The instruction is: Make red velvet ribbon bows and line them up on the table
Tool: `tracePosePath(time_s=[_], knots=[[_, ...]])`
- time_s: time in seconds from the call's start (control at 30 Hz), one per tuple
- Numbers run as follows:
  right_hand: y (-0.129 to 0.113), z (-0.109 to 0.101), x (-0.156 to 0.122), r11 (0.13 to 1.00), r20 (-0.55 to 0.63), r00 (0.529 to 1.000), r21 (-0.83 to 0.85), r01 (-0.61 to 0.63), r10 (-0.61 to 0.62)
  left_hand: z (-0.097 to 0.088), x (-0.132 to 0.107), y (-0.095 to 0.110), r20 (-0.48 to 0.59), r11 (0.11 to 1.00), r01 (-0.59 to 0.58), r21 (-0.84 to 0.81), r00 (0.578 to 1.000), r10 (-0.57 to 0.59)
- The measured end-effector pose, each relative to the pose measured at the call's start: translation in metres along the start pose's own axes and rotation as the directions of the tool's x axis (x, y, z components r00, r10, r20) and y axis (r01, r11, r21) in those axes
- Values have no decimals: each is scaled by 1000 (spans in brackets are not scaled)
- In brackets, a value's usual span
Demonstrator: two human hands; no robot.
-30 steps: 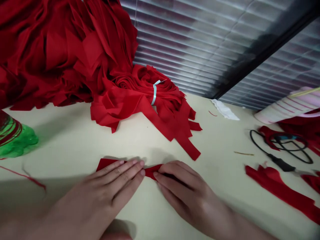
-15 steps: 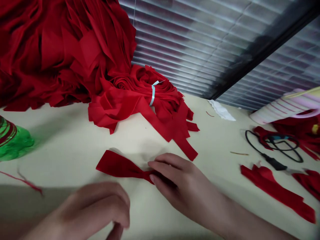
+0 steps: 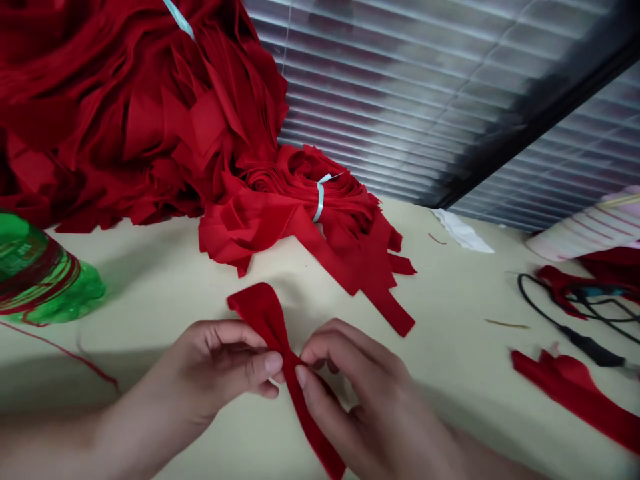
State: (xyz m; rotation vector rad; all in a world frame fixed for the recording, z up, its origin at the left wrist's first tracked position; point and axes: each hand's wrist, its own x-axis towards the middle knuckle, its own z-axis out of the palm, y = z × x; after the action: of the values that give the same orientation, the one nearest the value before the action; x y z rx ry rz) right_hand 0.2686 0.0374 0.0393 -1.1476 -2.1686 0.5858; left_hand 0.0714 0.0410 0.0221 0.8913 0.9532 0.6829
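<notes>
Head view, fingertips first: the left thumb (image 3: pixel 269 363) and the right fingertips (image 3: pixel 307 352) come together on the narrow waist of a red fabric strip (image 3: pixel 263 313), clamping it from either side, with the left fingers curled behind the cloth. A small pale sliver (image 3: pixel 273 381) shows just under the left thumb, though it is too small to tell whether it is a tie or only a glimpse of skin. The left hand (image 3: pixel 215 360) and right hand (image 3: pixel 357 393) hold the strip up above the cream table (image 3: pixel 150 293), one lobe rising and the other end hanging past the right hand, so that it reads as a bow shape. The step in hand looks like gathering the cloth at its middle, and that gather calls for a steady pinch, since the folds would likely spring open if either hand let go. Just beyond the hands lies a bundle of red strips (image 3: pixel 345 227) bound with a pale blue band (image 3: pixel 319 203), beside a large heap of red fabric (image 3: pixel 125 120). To the left lies a green plastic bottle (image 3: pixel 40 280), with a loose red thread (image 3: pixel 60 353) trailing near it; to the right lie a black cord with a black grip (image 3: pixel 590 353) and another red strip (image 3: pixel 575 393).
</notes>
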Motion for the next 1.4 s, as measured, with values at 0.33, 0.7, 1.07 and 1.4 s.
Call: tracePosePath(time_s=[0.33,0.7,1.07,1.4], knots=[[-2,13,3,899,76,958,331,-286,277,7,-1,8,81,994,-72,83,995,66],[-2,12,10,489,507,745,562,-667,434,10,-5,-3,72,974,-109,201,993,96],[-13,15,11,475,394,713,548,-689,580,15,-6,-12,-77,889,-132,439,980,183],[4,8,15,162,529,746,762,-627,404,6,3,7,139,986,-109,124,986,91]])
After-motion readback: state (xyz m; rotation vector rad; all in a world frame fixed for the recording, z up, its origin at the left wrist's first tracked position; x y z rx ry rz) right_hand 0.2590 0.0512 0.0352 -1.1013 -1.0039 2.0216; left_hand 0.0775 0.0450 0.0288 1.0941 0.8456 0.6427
